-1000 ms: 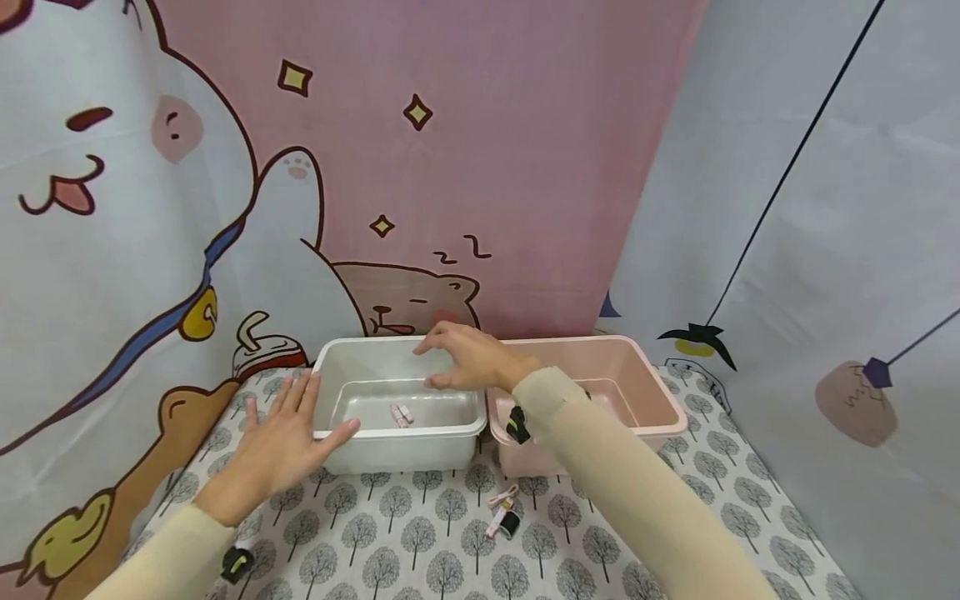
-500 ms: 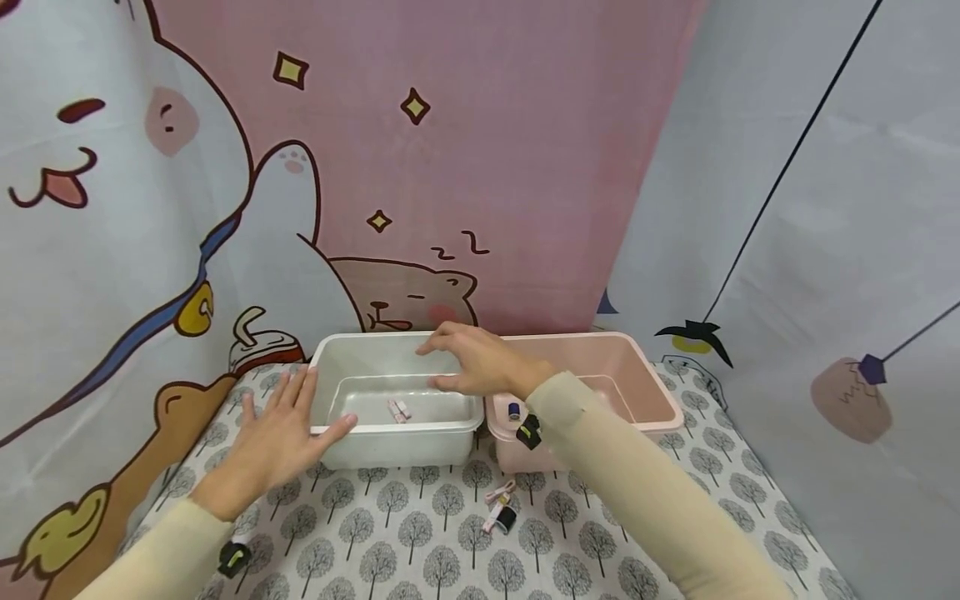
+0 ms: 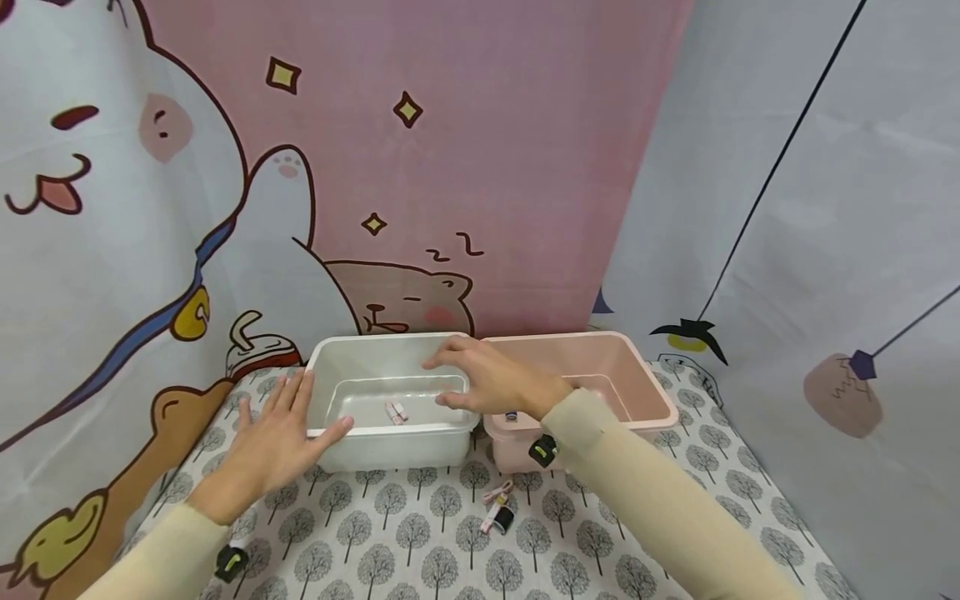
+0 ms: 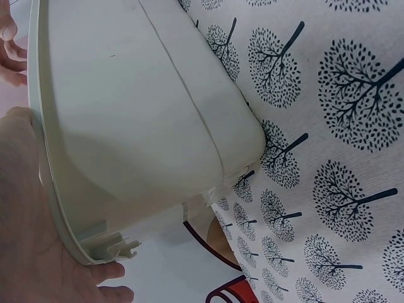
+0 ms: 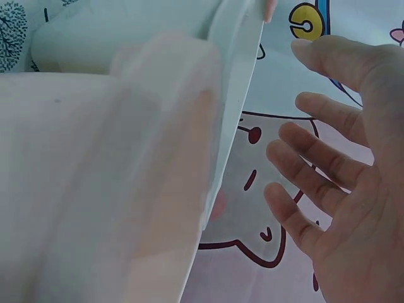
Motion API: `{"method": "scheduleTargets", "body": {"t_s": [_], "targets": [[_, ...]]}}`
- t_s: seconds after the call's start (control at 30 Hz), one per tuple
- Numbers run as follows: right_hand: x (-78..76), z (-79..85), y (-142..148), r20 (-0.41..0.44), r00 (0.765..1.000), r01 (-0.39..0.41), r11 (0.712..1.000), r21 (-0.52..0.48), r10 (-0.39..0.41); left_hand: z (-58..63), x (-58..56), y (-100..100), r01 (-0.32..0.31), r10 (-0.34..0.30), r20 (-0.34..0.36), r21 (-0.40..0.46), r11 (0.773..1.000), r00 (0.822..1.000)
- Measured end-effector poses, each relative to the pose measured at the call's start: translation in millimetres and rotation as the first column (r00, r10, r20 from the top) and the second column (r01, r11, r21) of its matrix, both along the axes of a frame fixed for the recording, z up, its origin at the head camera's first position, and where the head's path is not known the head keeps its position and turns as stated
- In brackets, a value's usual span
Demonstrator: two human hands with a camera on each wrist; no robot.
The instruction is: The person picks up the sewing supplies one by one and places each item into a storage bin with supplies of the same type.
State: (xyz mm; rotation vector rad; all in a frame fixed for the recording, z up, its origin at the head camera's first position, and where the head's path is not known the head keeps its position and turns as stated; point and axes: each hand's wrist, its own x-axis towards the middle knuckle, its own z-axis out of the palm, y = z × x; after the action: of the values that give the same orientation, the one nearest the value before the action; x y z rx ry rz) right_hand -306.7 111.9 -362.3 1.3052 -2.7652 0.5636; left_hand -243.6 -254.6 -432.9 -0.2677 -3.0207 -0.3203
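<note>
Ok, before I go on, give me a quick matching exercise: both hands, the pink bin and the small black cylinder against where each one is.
1. left hand
2. right hand
3. black cylinder
4. pink bin

A. side by side with the white bin
B. lying on the tree-print cloth, in front of both bins
C. touching the white bin's rim
D. above the bins, touching neither

Pairs: 1-C, 2-D, 3-B, 4-A
</note>
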Motion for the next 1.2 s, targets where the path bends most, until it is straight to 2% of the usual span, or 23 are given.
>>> {"method": "scheduleTargets", "body": {"t_s": [0.7,1.2], "targets": [[32.9,-16.0,24,-0.138,0.99,-0.017,1.0,-0.014,0.015,-0.4,0.2,-1,0.001,-0.001,0.0,-0.003,1.0,1.0],[60.7,-20.0,38,-0.12,0.993,-0.016,0.998,-0.062,0.009,-0.8,-0.2,-1,-0.001,0.001,0.006,0.011,1.0,1.0]]}}
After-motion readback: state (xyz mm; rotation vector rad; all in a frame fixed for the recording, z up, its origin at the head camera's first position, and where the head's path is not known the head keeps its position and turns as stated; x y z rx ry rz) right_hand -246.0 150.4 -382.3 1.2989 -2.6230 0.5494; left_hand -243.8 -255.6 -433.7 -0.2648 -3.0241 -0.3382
